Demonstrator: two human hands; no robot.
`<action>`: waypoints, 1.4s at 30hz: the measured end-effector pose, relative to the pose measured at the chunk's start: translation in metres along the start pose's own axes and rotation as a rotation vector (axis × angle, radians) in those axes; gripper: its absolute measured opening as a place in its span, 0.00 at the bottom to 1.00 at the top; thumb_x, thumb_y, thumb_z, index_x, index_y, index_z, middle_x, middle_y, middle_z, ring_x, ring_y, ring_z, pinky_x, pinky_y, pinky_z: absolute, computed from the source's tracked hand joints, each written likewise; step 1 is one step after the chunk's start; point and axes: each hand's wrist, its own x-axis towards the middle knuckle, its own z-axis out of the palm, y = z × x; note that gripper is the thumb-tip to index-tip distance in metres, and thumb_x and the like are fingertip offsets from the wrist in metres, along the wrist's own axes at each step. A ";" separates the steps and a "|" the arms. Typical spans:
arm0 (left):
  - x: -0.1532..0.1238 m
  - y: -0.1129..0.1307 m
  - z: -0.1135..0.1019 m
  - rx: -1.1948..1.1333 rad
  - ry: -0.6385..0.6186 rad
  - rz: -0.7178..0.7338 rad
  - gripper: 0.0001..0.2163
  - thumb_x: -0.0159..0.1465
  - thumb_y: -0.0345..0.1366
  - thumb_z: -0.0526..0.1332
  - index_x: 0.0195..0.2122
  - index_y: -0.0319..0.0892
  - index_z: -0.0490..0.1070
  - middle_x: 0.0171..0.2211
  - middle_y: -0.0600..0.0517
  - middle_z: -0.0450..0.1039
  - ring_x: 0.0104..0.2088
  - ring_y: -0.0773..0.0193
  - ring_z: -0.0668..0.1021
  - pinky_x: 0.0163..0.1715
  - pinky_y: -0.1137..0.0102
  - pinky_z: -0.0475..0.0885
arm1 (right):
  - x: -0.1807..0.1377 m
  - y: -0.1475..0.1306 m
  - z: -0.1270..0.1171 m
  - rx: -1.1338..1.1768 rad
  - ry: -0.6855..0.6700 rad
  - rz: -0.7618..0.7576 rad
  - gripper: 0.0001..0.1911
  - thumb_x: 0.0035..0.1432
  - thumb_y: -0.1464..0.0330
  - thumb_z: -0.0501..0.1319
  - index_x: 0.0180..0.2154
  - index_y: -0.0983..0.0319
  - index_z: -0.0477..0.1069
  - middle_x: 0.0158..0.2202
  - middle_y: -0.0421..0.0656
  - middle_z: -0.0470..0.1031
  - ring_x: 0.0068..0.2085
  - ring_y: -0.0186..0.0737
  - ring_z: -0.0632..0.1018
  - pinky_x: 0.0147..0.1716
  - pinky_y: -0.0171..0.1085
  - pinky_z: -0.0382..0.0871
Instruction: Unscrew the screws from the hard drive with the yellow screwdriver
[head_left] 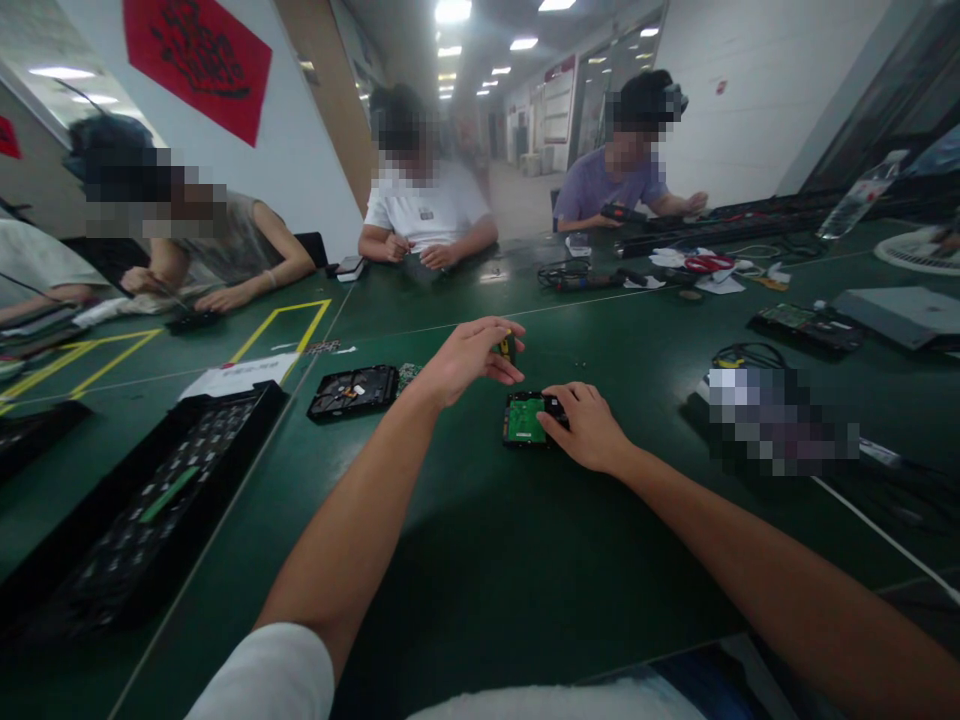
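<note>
A small hard drive with a green circuit board (525, 418) lies face up on the dark green table (480, 560). My right hand (586, 425) rests on its right edge, fingers curled and pressed on it. My left hand (471, 358) hovers just above and left of the drive, pinching a small yellow-and-black tool (508, 347) between thumb and fingers.
A second, opened black drive (354, 390) lies to the left, beside a long black tray (142, 500) of parts. Other people work along the far side. Cables, boards and a grey box (896, 315) lie to the right. Yellow tape marks the table at left.
</note>
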 end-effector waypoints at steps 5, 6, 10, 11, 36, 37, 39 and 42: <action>0.001 -0.004 -0.003 0.111 0.037 0.032 0.07 0.74 0.37 0.60 0.43 0.40 0.73 0.32 0.52 0.77 0.23 0.67 0.82 0.22 0.75 0.75 | 0.000 0.001 0.001 0.000 -0.003 0.004 0.25 0.72 0.49 0.55 0.62 0.54 0.69 0.58 0.53 0.72 0.59 0.58 0.71 0.59 0.57 0.68; 0.002 -0.005 -0.004 0.144 0.049 0.049 0.07 0.74 0.39 0.62 0.41 0.40 0.72 0.29 0.53 0.75 0.22 0.67 0.81 0.21 0.76 0.74 | 0.000 0.001 0.000 0.006 -0.009 0.004 0.26 0.72 0.49 0.55 0.63 0.54 0.69 0.58 0.53 0.72 0.59 0.58 0.71 0.59 0.57 0.68; 0.002 -0.009 -0.006 0.221 0.059 0.104 0.11 0.71 0.43 0.67 0.41 0.42 0.70 0.26 0.57 0.71 0.21 0.69 0.79 0.21 0.76 0.73 | 0.000 0.000 -0.001 0.013 -0.016 0.011 0.26 0.73 0.50 0.55 0.64 0.54 0.68 0.59 0.52 0.71 0.60 0.57 0.71 0.59 0.56 0.67; 0.002 -0.009 -0.006 0.228 0.046 0.109 0.11 0.71 0.44 0.67 0.41 0.42 0.70 0.26 0.57 0.71 0.21 0.69 0.79 0.21 0.76 0.73 | 0.000 0.000 -0.001 0.011 -0.013 0.012 0.25 0.73 0.50 0.55 0.63 0.54 0.69 0.59 0.52 0.71 0.60 0.57 0.71 0.59 0.55 0.67; 0.001 -0.008 -0.006 0.324 -0.006 0.135 0.16 0.72 0.49 0.66 0.38 0.42 0.69 0.30 0.54 0.73 0.24 0.67 0.81 0.22 0.74 0.75 | 0.001 0.001 0.001 0.002 0.006 0.003 0.24 0.72 0.51 0.55 0.62 0.55 0.69 0.58 0.53 0.72 0.60 0.58 0.71 0.59 0.57 0.67; 0.001 -0.008 -0.006 0.327 -0.006 0.141 0.16 0.72 0.49 0.66 0.38 0.42 0.69 0.30 0.54 0.73 0.24 0.67 0.81 0.22 0.74 0.76 | 0.001 0.001 0.001 0.000 0.002 0.005 0.24 0.72 0.51 0.55 0.62 0.55 0.69 0.58 0.53 0.72 0.60 0.58 0.71 0.59 0.56 0.67; 0.001 -0.008 -0.006 0.324 -0.014 0.144 0.15 0.73 0.48 0.65 0.38 0.42 0.70 0.30 0.54 0.74 0.24 0.67 0.81 0.22 0.74 0.76 | 0.001 0.001 0.000 -0.005 -0.006 0.005 0.24 0.72 0.51 0.55 0.63 0.55 0.69 0.58 0.53 0.72 0.60 0.58 0.71 0.59 0.56 0.67; 0.001 -0.008 -0.004 0.282 -0.033 0.127 0.12 0.74 0.44 0.64 0.38 0.41 0.69 0.34 0.51 0.78 0.23 0.68 0.81 0.22 0.74 0.75 | 0.000 0.001 0.000 -0.008 -0.010 0.007 0.24 0.72 0.51 0.55 0.62 0.55 0.69 0.59 0.53 0.72 0.60 0.58 0.71 0.59 0.56 0.67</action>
